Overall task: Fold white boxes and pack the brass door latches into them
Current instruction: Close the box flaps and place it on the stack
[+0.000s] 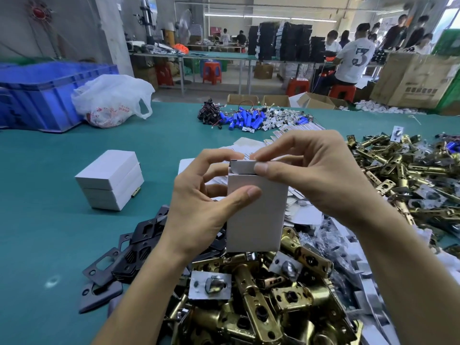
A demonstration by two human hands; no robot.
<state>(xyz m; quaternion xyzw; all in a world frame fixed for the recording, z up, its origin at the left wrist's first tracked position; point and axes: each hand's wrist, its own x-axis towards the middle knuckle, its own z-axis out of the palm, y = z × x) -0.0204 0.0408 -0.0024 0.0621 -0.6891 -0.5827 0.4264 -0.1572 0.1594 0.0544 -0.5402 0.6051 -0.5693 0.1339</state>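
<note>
— Two hands on it?
— Yes. The left hand grips the upright white cardboard box by its side, thumb across the front. The right hand pinches the top flap, not yet tucked.
— Risk?
— Pushed askew, the flap could crease or miss its slot, I'd guess. Below the box lies the heap of brass door latches; left of it, a stack of closed white boxes on the green table.
</note>
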